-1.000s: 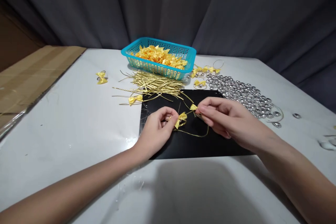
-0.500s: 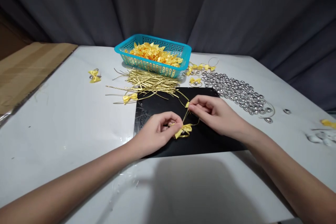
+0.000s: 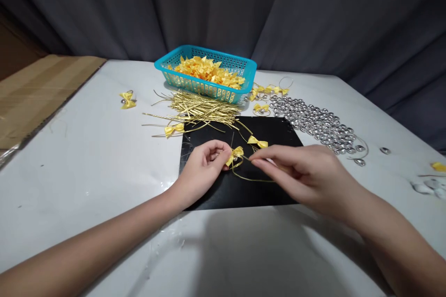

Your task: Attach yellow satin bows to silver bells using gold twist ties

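Observation:
Between thumb and fingers, my left hand (image 3: 205, 167) pinches a yellow ribbon bow (image 3: 236, 154) above the black mat (image 3: 258, 195). A small silver bead shows beneath that bow, and thin gold cord loops around it. My right hand (image 3: 303, 167) is closed in a pinch on a gold cord (image 3: 245, 158) that runs from the bow. Another strand trails below, passing behind the right fingers. Just beyond the right fingertips, a second yellow bow (image 3: 258, 142) lies on the mat.
A blue basket (image 3: 205, 84) full of yellow bows stands at the back. Before it lies a pile of gold cords (image 3: 205, 109). Many silver beads (image 3: 313, 123) spread at right. More bows lie at left (image 3: 127, 100) and behind the mat. Cardboard (image 3: 45, 88) covers the far left.
My right hand has come down and nearer, and the second bow by its fingertips now lies uncovered. My left hand has raised and turned its bow slightly.

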{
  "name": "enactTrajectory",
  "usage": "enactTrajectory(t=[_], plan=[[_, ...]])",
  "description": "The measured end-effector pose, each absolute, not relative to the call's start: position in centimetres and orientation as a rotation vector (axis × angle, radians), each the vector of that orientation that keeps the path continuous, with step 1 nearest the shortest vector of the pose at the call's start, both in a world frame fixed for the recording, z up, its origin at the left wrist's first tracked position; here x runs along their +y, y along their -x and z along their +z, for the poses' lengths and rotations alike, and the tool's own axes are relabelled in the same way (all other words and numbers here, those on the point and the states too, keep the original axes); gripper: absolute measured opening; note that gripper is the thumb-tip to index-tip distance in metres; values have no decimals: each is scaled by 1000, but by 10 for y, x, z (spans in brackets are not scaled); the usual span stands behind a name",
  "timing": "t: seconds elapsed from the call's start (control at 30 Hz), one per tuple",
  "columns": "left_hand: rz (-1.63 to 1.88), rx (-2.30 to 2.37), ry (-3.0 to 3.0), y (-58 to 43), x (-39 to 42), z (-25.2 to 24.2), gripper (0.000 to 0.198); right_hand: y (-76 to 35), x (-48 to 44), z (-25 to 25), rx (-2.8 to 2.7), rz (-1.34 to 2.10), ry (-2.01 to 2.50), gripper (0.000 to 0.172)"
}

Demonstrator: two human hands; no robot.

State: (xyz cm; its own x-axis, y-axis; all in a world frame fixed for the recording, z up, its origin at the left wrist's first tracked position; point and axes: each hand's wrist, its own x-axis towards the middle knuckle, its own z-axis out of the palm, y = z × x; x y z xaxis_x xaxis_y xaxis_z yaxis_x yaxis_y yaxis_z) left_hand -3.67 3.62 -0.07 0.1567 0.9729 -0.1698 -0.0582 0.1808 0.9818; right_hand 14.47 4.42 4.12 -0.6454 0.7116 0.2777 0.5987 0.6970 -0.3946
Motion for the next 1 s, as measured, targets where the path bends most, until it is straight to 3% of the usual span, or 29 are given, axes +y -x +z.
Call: enactTrajectory(t=[0.33,0.47,0.63,1.0], plan=[[971,1116,-1098,38,38,-3,11,-136,44,19,-2967,250,933,25],[974,1073,-1102,39,39,-4,11,-135,46,19,-2866,171,824,22],[984,1050,-1082,40,39,-6,11,-131,44,7,-2570,340,825,13],[1034,980,-951,42,41,-8,11,-138,44,-2,-2407,367,704,14]])
